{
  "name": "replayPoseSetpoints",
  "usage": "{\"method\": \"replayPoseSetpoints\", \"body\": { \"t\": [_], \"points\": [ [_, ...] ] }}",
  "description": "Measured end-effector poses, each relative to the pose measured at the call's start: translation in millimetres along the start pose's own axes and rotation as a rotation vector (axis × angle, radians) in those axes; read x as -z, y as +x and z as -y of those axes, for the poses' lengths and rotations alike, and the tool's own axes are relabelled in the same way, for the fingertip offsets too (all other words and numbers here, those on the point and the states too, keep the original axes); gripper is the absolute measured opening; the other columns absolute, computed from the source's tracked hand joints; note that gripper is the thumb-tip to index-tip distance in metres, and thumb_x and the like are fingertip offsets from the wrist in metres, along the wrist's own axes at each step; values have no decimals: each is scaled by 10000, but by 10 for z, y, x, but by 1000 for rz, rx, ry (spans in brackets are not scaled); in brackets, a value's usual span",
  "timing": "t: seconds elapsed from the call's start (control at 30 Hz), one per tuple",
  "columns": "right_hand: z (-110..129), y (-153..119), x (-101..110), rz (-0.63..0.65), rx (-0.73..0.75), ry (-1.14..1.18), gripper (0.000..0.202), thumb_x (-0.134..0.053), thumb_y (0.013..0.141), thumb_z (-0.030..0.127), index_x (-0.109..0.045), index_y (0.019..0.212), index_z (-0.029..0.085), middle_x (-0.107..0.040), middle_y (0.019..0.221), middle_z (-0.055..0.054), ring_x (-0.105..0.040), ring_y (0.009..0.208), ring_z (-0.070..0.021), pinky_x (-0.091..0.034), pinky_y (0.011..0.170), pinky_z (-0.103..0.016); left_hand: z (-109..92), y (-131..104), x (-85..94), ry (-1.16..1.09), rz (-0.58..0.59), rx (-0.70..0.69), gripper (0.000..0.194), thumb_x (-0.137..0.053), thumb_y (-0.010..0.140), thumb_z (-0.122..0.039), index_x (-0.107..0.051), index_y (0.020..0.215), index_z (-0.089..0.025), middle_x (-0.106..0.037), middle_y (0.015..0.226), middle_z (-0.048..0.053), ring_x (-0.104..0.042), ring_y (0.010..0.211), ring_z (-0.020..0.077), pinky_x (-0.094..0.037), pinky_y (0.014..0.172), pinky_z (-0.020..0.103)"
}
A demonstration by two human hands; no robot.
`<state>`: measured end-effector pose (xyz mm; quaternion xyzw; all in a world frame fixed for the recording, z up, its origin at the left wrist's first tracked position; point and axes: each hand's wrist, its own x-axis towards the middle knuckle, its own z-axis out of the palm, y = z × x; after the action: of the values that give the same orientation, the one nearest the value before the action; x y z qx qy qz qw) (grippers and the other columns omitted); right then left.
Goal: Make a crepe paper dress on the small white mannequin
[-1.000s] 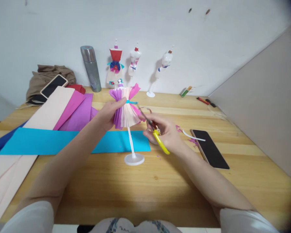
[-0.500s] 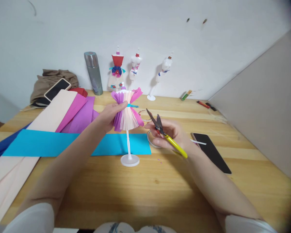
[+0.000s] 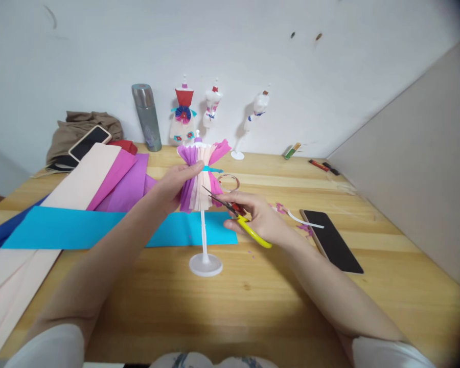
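Note:
A small mannequin on a white stand (image 3: 206, 265) wears a pleated paper dress (image 3: 201, 197) in purple, cream and pink, tied at the waist with a blue strip (image 3: 211, 169). My left hand (image 3: 180, 181) grips the dress at its left side, thumb across the waist. Scissors with yellow and red handles (image 3: 254, 232) are in my right hand (image 3: 253, 212), their blades pointing up and left in front of the skirt's lower right part. The blades look nearly closed.
Blue crepe paper (image 3: 72, 227) lies behind the stand, with purple, pink and cream sheets at left. A phone (image 3: 333, 243) and paper scraps (image 3: 305, 229) are at right. Three mannequins, a flask (image 3: 147, 120) and a glue stick (image 3: 292, 151) stand along the wall.
My right hand has moved left with the scissors, bringing the blades in front of the skirt and closer together. The mannequin's base has come slightly nearer, and my left hand keeps its hold.

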<state>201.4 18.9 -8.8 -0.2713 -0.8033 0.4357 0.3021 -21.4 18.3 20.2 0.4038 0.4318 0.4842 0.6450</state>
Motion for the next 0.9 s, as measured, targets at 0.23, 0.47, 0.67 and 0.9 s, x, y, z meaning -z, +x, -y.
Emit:
{"method": "replayPoseSetpoints", "body": {
  "t": [0.23, 0.47, 0.67, 0.9],
  "points": [
    [-56, 13, 21, 80, 23, 96, 494, -821, 806, 393, -740, 1268, 239, -761, 1243, -113, -706, 1137, -284, -541, 1005, -448, -4, 13, 53, 37, 30, 1, 467, -769, 765, -562, -737, 876, -110, -761, 752, 128, -766, 862, 346, -631, 730, 421],
    [-27, -11, 53, 221, 63, 85, 527, -805, 840, 398, -703, 1327, 223, -747, 1264, -122, -702, 1133, -269, -556, 953, -420, -17, 9, 67, 58, 41, -60, 533, -806, 700, -637, -737, 809, -119, -779, 818, 137, -762, 841, 318, -617, 744, 407],
    [20, -1, 221, 527, 128, 176, 561, -874, 770, 446, -752, 1263, 208, -774, 1117, -103, -713, 948, -204, -567, 824, -319, -71, -23, 121, 116, 41, -197, 613, -852, 656, -641, -759, 924, -98, -787, 868, 157, -764, 904, 349, -604, 791, 425],
    [-78, -60, 290, 496, 166, 360, 622, -907, 735, 425, -732, 1295, 217, -731, 998, -73, -654, 822, -155, -531, 745, -288, -199, -130, 135, 157, 18, -352, 569, -833, 710, -544, -755, 1101, -139, -792, 1018, 139, -737, 1054, 355, -601, 875, 441]
  ]
}}
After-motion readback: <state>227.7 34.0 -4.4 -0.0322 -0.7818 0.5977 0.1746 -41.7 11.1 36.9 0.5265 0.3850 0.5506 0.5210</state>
